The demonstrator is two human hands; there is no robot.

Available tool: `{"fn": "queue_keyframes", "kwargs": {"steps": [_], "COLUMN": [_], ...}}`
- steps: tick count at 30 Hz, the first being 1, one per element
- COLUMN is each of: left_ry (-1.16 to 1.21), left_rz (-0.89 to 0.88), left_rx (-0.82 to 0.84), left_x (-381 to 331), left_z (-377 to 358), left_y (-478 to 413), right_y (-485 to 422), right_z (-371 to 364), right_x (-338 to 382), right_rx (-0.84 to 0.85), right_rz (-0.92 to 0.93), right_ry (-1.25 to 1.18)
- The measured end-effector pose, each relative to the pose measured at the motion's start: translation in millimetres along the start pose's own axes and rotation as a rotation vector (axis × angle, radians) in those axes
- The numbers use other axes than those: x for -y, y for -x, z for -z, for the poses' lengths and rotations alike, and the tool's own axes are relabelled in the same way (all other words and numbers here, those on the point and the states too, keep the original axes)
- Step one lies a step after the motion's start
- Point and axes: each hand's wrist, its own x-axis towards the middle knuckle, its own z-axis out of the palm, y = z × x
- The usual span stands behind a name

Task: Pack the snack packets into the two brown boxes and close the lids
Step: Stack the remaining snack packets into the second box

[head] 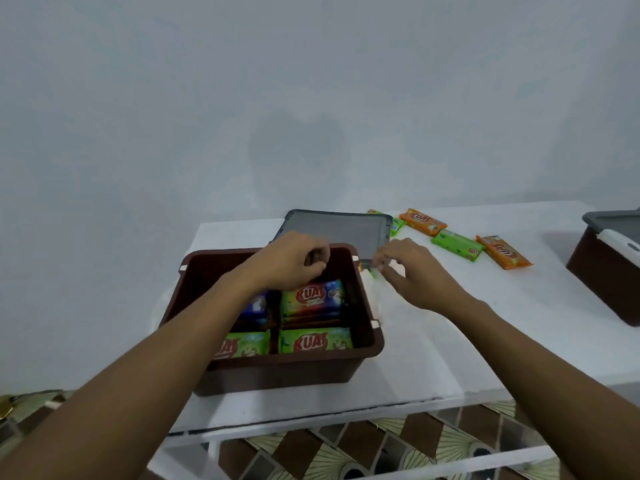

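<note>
Loose snack packets (457,244) at back edge of table (450,323) — likely light, slippery film; pinch a sealed end; left hand (294,261) curled over open brown box (277,372), right hand (412,275) at grey lid (336,230) corner — grips blurred, cannot tell

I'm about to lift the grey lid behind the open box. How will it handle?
The grey lid looks thin, flat and rimmed, so probably stiff and light. Its right edge seems to rest on a green packet, so pushing it may drag that along.

Packets (313,296) lie in the box (367,348); lid (336,230) behind it.
</note>
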Motion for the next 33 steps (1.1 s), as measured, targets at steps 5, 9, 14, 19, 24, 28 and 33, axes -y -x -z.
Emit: {"fn": "queue_keyframes", "kwargs": {"steps": [5, 9, 14, 19, 24, 28, 33], "left_ry": [-0.034, -0.152, -0.567, -0.814, -0.804, -0.832, -0.842], "left_rz": [-0.042, -0.010, 0.150, 0.341, 0.455, 0.428, 0.392], "left_rx": [-0.127, -0.071, 0.205, 0.516, 0.617, 0.590, 0.619], "left_x": [-35.8, -77.4, -92.5, -84.0, -84.2, -84.4, -82.0], "left_z": [-11.6, -36.5, -71.2, -84.0, -99.5, -106.2, -106.8], "left_y": [-44.7, -90.3, -140.9, -167.8, -175.9, -177.8, -172.6], "right_y": [32.6, 48.2, 48.4, 42.2, 16.3, -17.9, -58.0], "right_z": [7.7, 15.0, 19.6, 23.3, 27.7, 30.3, 22.6], "right_x": [-85.4, -136.6, -188.0, -221.0, -242.9, -252.0, -266.4], "right_rx": [0.116, 0.160, 0.221, 0.233, 0.178, 0.135, 0.105], "right_rz": [-0.209, -0.264, -0.254, -0.205, -0.164, -0.220, -0.316], "right_ry": [0.006, -0.017, -0.031, -0.100, -0.138, -0.118, -0.007]}}
